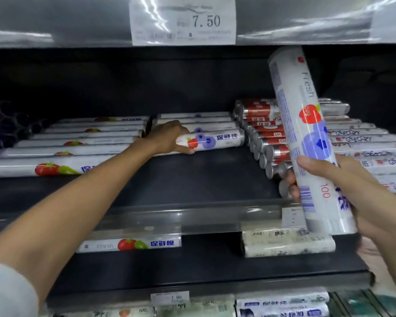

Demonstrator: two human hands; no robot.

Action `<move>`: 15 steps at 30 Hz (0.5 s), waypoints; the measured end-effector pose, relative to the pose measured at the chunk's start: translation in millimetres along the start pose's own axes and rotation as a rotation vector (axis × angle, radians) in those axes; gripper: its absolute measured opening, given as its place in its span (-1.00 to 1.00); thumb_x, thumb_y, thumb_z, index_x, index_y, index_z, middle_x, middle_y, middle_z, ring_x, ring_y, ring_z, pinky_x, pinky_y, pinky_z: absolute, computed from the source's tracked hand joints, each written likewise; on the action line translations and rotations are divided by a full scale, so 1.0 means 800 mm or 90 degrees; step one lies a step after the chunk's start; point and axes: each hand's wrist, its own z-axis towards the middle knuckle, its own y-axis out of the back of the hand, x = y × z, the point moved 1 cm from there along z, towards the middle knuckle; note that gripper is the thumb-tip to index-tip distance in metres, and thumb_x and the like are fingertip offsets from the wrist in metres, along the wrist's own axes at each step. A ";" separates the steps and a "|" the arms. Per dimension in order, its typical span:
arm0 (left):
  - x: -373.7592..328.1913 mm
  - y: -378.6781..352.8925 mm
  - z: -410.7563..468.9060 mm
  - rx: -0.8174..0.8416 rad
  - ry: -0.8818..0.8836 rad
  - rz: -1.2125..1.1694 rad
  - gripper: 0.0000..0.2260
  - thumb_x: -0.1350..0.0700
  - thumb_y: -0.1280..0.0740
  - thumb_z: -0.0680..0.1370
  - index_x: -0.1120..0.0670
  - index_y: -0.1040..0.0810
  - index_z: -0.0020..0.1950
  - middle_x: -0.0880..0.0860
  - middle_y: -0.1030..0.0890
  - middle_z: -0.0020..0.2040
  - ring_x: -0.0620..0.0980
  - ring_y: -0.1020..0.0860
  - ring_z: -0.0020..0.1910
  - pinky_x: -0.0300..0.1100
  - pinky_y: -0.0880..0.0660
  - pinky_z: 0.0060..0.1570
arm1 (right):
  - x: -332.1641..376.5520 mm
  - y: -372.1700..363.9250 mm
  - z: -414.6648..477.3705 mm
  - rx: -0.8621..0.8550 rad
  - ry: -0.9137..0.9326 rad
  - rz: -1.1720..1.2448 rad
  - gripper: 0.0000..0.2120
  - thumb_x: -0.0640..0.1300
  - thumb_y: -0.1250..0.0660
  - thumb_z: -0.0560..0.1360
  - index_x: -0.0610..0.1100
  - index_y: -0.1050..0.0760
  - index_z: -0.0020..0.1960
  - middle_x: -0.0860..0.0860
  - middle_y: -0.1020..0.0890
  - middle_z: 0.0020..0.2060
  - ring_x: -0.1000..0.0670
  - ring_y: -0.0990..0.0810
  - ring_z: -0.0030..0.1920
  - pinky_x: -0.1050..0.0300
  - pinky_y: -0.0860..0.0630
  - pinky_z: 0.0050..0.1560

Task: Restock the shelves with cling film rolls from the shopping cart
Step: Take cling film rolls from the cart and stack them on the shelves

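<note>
My left hand (169, 137) reaches deep onto the dark middle shelf (192, 179) and grips the left end of a white roll with blueberry print (213, 141) lying sideways there. More of the same rolls lie behind it. My right hand (343, 186) holds a second white blueberry-print roll (306, 138) near its lower end; that roll stands almost upright in front of the shelf, its top close to the shelf above.
White rolls with tomato print (62, 154) fill the shelf's left side. Red-labelled rolls with grey caps (268, 136) and other white rolls (375, 152) fill the right. Bare shelf lies in front of the left-hand roll. A price tag (183, 19) hangs above. Lower shelves hold more rolls (286, 243).
</note>
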 end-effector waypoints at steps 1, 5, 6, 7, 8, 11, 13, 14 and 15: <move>0.004 0.000 0.001 -0.015 0.003 -0.022 -0.42 -0.24 -0.40 0.40 0.00 -0.46 0.33 0.05 -0.47 0.25 0.06 -0.42 0.25 -0.12 -0.37 0.19 | 0.001 0.001 0.000 0.000 0.000 0.001 -0.46 0.24 -0.61 -0.05 -0.06 -0.65 -0.20 -0.14 -0.65 -0.27 -0.06 -0.62 -0.38 0.12 -0.58 -0.37; 0.013 0.008 -0.003 0.005 0.006 -0.152 -0.51 0.00 -0.40 0.49 0.11 -0.43 0.38 0.06 -0.46 0.34 -0.06 -0.40 0.27 -0.37 -0.25 0.13 | 0.000 0.004 0.001 0.002 0.000 -0.001 -0.49 0.23 -0.61 -0.05 -0.04 -0.66 -0.22 -0.14 -0.65 -0.28 -0.05 -0.62 -0.38 0.13 -0.58 -0.38; 0.015 0.008 -0.003 -0.002 0.005 -0.171 -0.55 0.08 -0.41 0.50 0.13 -0.45 0.36 0.08 -0.48 0.31 -0.06 -0.42 0.24 -0.40 -0.25 0.09 | 0.000 0.004 0.001 0.006 0.002 -0.002 -0.50 0.22 -0.61 -0.03 -0.05 -0.66 -0.22 -0.14 -0.65 -0.28 -0.06 -0.62 -0.38 0.14 -0.57 -0.37; 0.017 0.007 -0.002 -0.016 0.009 -0.186 -0.57 0.14 -0.42 0.48 0.15 -0.48 0.34 0.09 -0.50 0.28 -0.05 -0.44 0.23 -0.40 -0.26 0.09 | -0.001 0.003 0.002 0.009 0.005 -0.001 -0.51 0.21 -0.60 -0.01 -0.05 -0.65 -0.21 -0.14 -0.65 -0.27 -0.06 -0.61 -0.37 0.14 -0.57 -0.37; 0.018 0.005 -0.001 -0.037 0.016 -0.197 -0.57 0.17 -0.45 0.46 0.15 -0.50 0.31 0.08 -0.52 0.26 -0.04 -0.45 0.21 -0.37 -0.28 0.10 | -0.002 0.003 0.002 0.011 0.006 0.000 -0.53 0.20 -0.60 0.02 -0.05 -0.65 -0.20 -0.14 -0.65 -0.27 -0.06 -0.61 -0.37 0.14 -0.57 -0.36; 0.022 -0.010 0.006 -0.122 0.035 -0.208 -0.57 0.20 -0.53 0.36 0.11 -0.56 0.21 0.04 -0.55 0.20 -0.05 -0.47 0.18 -0.29 -0.34 0.15 | -0.003 0.003 0.006 0.012 0.006 -0.004 -0.54 0.19 -0.60 0.03 -0.05 -0.64 -0.19 -0.14 -0.65 -0.26 -0.07 -0.62 -0.36 0.13 -0.58 -0.35; 0.025 -0.017 0.010 -0.163 0.030 -0.194 -0.56 0.19 -0.55 0.33 0.10 -0.56 0.18 0.06 -0.55 0.17 0.01 -0.49 0.19 -0.16 -0.40 0.21 | -0.003 0.003 0.008 0.008 0.004 -0.001 -0.54 0.18 -0.60 0.04 -0.05 -0.64 -0.18 -0.14 -0.65 -0.25 -0.07 -0.62 -0.35 0.12 -0.58 -0.34; 0.026 -0.018 0.010 -0.175 0.025 -0.174 -0.54 0.18 -0.56 0.33 0.11 -0.55 0.20 0.07 -0.54 0.18 0.04 -0.49 0.19 -0.11 -0.41 0.22 | -0.004 0.004 0.008 0.006 0.004 -0.001 -0.55 0.17 -0.59 0.06 -0.06 -0.63 -0.17 -0.14 -0.64 -0.24 -0.08 -0.61 -0.34 0.11 -0.58 -0.34; 0.027 -0.020 0.012 -0.184 0.018 -0.151 -0.52 0.17 -0.56 0.33 0.13 -0.55 0.22 0.09 -0.53 0.19 0.06 -0.48 0.19 -0.09 -0.40 0.23 | -0.004 0.004 0.009 0.005 0.006 -0.002 -0.57 0.15 -0.58 0.09 -0.06 -0.62 -0.15 -0.13 -0.64 -0.24 -0.08 -0.61 -0.33 0.11 -0.58 -0.33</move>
